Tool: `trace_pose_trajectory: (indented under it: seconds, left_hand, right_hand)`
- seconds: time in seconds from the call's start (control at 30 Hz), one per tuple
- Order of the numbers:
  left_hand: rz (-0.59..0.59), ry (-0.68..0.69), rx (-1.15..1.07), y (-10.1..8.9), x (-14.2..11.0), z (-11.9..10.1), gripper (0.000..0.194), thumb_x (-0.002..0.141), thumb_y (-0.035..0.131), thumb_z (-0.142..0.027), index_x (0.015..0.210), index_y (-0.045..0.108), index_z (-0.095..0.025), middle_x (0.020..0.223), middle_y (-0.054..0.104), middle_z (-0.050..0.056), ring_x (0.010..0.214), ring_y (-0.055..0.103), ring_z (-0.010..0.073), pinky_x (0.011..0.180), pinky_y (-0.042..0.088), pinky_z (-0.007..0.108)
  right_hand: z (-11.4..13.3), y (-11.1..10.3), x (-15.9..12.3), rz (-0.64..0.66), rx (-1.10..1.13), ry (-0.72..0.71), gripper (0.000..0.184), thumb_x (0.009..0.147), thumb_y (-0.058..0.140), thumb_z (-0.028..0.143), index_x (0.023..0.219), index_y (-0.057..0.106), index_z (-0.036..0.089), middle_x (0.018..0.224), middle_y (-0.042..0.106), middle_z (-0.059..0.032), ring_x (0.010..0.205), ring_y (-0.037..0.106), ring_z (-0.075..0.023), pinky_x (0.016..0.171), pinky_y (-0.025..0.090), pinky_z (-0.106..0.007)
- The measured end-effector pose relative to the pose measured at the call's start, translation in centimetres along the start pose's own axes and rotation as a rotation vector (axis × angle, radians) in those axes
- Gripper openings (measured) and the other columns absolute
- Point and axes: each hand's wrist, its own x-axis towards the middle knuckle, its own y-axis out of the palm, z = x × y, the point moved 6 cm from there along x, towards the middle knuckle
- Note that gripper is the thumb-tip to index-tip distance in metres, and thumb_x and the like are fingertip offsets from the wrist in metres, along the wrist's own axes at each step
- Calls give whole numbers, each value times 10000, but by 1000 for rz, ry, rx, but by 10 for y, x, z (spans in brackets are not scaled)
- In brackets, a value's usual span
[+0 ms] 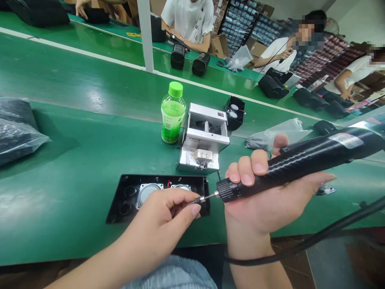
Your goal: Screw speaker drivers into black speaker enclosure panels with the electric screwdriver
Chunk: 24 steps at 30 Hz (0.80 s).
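Note:
My right hand (258, 204) is wrapped round a black electric screwdriver (300, 156), which lies tilted with its bit pointing left. At the bit's tip, my left hand (171, 216) pinches a small black-and-silver piece (199, 199) between thumb and fingers; its exact kind is too small to make out. Beneath my left hand a black speaker housing (120, 200) rests on the green bench, partly covered by the hand. Two round silver speakers (148, 193) sit inside it, with a bit of red wire between them. Just behind the housing stands a silver screw feeder (207, 138).
Left of the feeder stands a green-capped bottle (173, 114). A second speaker housing (235, 112) is behind it. Plastic bags lie at the left (18, 132) and right. The screwdriver's black cable (315, 237) loops low on the right. Several co-workers sit across the bench.

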Motion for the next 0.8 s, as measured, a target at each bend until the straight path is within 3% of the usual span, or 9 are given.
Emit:
trace_pose_trajectory:
  seconds: [0.17,0.3,0.47,0.63,0.8]
  left_hand:
    - [9,-55,-233,1,1,10,175,947,719,-343,875,800,-206,821,753,22,768,597,150,703,447,264]
    - [103,-144,-507,9,-1,18,219,911,807,-415,920,814,-196,805,797,39,641,515,99,586,379,212]
    - [243,-162,-640,19,-10,18,234,881,838,-408,928,855,-180,830,824,77,576,490,69,548,364,188]
    - [284,-151,-672,23,-12,15,218,892,794,-362,894,838,-149,816,833,108,531,523,73,524,384,193]
    - [282,-173,-646,20,-9,10,229,887,759,-363,874,805,-139,774,819,96,487,497,61,490,348,182]
  right_hand:
    - [2,1,-1,53,48,13,527,933,655,703,1197,631,247,612,523,102,420,433,-95,418,430,-243]
    - [2,3,-1,226,182,31,468,944,662,640,1229,625,270,590,521,117,351,374,-96,370,427,-263]
    - [2,9,0,408,449,86,448,989,608,556,1295,597,229,576,482,132,300,310,-62,319,376,-205]
    - [-2,9,3,336,471,132,410,961,675,468,1267,619,201,565,507,137,290,232,-43,289,296,-194]
    - [-8,8,4,291,373,169,422,926,716,442,1261,612,205,613,557,122,345,258,-57,353,348,-210]
